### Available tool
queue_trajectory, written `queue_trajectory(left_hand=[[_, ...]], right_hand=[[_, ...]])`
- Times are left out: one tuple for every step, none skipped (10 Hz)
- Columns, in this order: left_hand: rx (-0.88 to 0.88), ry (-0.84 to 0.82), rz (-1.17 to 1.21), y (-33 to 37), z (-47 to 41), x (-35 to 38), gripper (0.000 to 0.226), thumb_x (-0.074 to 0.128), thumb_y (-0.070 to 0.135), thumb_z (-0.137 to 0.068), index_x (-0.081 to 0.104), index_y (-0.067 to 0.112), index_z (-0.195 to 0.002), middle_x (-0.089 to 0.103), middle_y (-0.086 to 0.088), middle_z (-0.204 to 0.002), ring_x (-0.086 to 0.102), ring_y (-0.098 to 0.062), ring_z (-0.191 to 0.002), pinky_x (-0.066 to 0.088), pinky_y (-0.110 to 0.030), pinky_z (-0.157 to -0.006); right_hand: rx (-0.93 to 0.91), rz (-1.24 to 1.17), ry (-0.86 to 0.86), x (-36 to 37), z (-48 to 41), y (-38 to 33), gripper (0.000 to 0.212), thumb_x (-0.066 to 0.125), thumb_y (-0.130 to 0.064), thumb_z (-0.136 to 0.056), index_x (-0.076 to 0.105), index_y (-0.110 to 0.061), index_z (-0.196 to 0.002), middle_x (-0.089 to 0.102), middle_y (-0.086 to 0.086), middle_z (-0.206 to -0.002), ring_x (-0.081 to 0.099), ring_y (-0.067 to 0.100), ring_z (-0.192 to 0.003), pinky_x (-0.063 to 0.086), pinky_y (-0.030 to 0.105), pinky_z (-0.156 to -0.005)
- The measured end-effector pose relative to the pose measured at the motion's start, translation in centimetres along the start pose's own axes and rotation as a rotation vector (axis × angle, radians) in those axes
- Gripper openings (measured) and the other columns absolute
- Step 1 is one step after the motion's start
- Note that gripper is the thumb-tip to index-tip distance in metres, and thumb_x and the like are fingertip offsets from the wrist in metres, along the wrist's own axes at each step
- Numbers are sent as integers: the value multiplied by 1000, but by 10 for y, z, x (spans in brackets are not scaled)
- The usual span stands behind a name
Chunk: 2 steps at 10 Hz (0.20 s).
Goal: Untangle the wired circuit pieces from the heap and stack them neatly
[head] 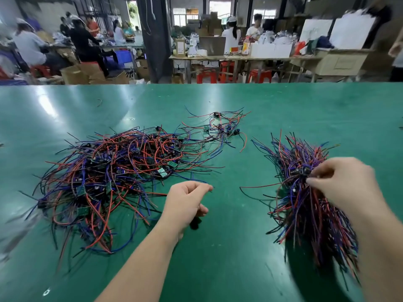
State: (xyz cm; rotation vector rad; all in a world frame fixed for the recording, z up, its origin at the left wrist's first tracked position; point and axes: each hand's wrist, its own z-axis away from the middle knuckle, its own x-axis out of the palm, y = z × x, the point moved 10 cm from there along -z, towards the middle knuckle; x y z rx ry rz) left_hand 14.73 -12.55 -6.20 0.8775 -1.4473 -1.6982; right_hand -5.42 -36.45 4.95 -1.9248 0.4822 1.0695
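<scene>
Pinching at the right side: right hand [346, 184] has thumb and index fingers [314, 182] clamped on a small black round component [303, 171] with wires attached. It sits at the top of the aligned bundle of red, blue and black wired circuit pieces [305, 214]. The bundle lies directly under those fingers, with wire ends fanning out beyond them and back under the right forearm. Its near end is motion-blurred.

Left hand [187, 201] is over the glossy green bench [229, 247], fingers loosely curled, index tip and thumb slightly apart. A thin wire runs from the heap to the back of this hand; cannot tell whether the fingers hold it. Dark patch just beneath the hand could be a shadow or a part, can't tell.

Big tangled heap of red, blue and black wires with small green circuit boards [122, 175] sits just left of the left fingers, its nearest wire ends reaching them. It is well apart from the right fingers, with bare bench between.

Small loose cluster of a few wired pieces [222, 127] lies beyond both hands, roughly between the two sets of fingers sideways. Short stray wire offcut [99, 102] lies far beyond the left fingers, past the heap.

Beyond the bench: seated people [29, 46], cardboard boxes [75, 75], red plastic stools [206, 76].
</scene>
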Motion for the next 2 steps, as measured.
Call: queue_trajectory(left_hand=[[3, 4, -42, 0, 1, 0, 13, 66, 22, -85, 73, 11, -83, 53, -6, -42, 52, -16, -40, 43, -20, -49], [27, 10, -76, 1, 2, -1, 14, 65, 23, -85, 72, 12, -82, 53, -4, -41, 54, -17, -43, 46, -26, -56]], right_hand=[[-30, 73, -97, 20, 4, 4, 25, 80, -19, -74, 76, -7, -95, 70, 10, -90, 57, 22, -81, 36, 25, -73], [-173, -28, 43, -6, 10, -10, 31, 77, -33, -75, 73, -24, -104, 68, 4, -104, 61, 22, -93, 44, 30, -82]])
